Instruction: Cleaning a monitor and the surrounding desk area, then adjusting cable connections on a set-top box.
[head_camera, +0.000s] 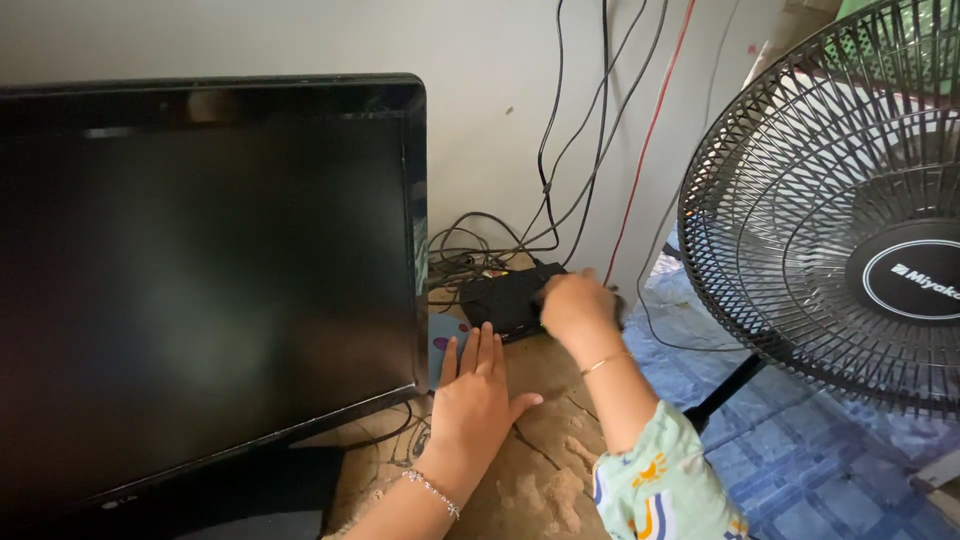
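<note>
The wooden table (545, 470) is crowded: a big dark monitor (200, 280) fills its left side, leaving only a narrow strip of bare, worn wood toward the right edge, where a black standing fan (830, 210) rises just beside the table over a blue patterned floor (800, 470). At the back edge, against the wall, a tangle of cables (560, 190) hangs down and gathers behind a small black box (505, 298). The right hand (575, 305) is curled over the box's right end, touching it; whether it truly grips the box cannot be told. The left hand (475, 395) lies flat on the table, fingers straight and together, holding nothing, just in front of the box and beside the monitor's lower corner.
</note>
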